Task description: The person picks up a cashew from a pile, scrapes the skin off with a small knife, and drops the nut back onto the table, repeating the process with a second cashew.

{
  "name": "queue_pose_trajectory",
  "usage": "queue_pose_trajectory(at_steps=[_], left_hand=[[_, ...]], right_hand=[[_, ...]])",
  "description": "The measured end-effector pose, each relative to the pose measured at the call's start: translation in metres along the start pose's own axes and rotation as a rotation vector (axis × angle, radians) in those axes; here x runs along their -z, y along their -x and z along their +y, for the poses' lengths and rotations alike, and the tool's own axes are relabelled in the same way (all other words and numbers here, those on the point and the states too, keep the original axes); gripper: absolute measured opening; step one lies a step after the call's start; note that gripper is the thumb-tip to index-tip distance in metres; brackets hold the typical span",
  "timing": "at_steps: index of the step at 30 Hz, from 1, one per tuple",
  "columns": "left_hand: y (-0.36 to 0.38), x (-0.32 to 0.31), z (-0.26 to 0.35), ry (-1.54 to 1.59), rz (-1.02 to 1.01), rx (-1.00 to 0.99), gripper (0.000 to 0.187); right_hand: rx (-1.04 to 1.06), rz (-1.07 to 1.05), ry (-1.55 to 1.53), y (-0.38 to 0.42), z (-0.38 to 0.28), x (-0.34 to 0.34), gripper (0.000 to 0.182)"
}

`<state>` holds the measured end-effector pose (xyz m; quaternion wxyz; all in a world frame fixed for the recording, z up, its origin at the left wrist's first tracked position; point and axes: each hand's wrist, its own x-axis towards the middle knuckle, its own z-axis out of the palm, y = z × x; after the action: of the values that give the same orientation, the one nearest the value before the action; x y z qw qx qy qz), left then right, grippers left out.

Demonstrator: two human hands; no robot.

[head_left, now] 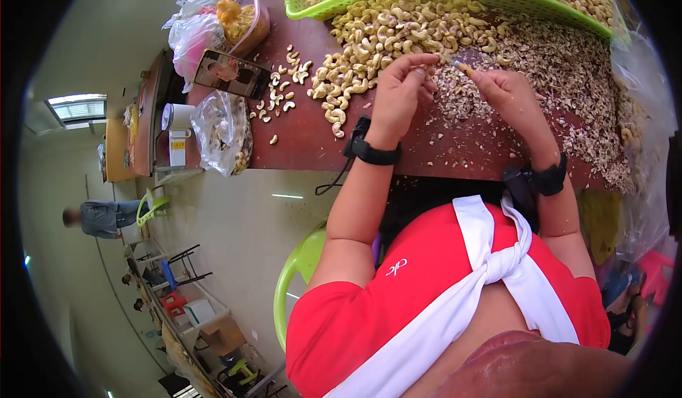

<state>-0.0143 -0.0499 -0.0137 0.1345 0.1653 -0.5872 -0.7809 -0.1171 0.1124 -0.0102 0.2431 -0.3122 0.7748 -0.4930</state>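
Note:
My left hand (403,94) is pinched closed over the table's front part; whatever lies between its fingertips is too small to make out. My right hand (508,100) is closed around a small knife (464,69) with a light wooden handle. Its short metal tip points left, close to my left fingertips. Just beyond both hands spreads a heap of cashew nuts (398,25), pale with some brownish skin on them. Flaky skin scraps (547,78) cover the table on the right, under and around my right hand.
Green baskets (526,0) of cashews stand at the back. Left of the heap are loose cashew pieces (288,85), a propped phone (231,73), a plastic bag (222,132) and a white mug (177,117). A person (106,218) stands far left, near a green chair (150,206).

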Motion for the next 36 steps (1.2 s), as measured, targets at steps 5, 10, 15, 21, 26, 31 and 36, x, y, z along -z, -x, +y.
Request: queue_pose_trajectory(at_steps=[5, 10, 15, 21, 26, 31, 36], left_hand=[[-0.005, 0.007, 0.004, 0.229, -0.055, 0.025, 0.02], [-0.01, 0.011, 0.0, 0.27, -0.129, 0.092, 0.022], [-0.01, 0.012, 0.01, 0.309, -0.192, 0.08, 0.028], [-0.011, 0.019, 0.01, 0.21, -0.279, 0.091, 0.036], [-0.014, 0.02, 0.009, 0.144, -0.294, 0.021, 0.038], [-0.014, 0.016, 0.014, 0.09, -0.318, -0.031, 0.04], [-0.014, 0.014, 0.012, 0.045, -0.317, -0.065, 0.039]], right_hand=[[0.042, -0.029, -0.025, 0.001, -0.006, -0.003, 0.042], [0.01, -0.037, -0.053, 0.003, -0.008, -0.003, 0.041], [0.071, -0.057, -0.021, 0.003, -0.007, -0.002, 0.042], [0.057, -0.075, -0.028, 0.005, -0.008, -0.001, 0.043], [0.062, -0.113, -0.034, 0.003, -0.003, -0.004, 0.042], [0.047, -0.117, -0.032, 0.005, -0.005, -0.005, 0.043], [0.045, -0.117, -0.027, 0.004, -0.004, -0.006, 0.044]])
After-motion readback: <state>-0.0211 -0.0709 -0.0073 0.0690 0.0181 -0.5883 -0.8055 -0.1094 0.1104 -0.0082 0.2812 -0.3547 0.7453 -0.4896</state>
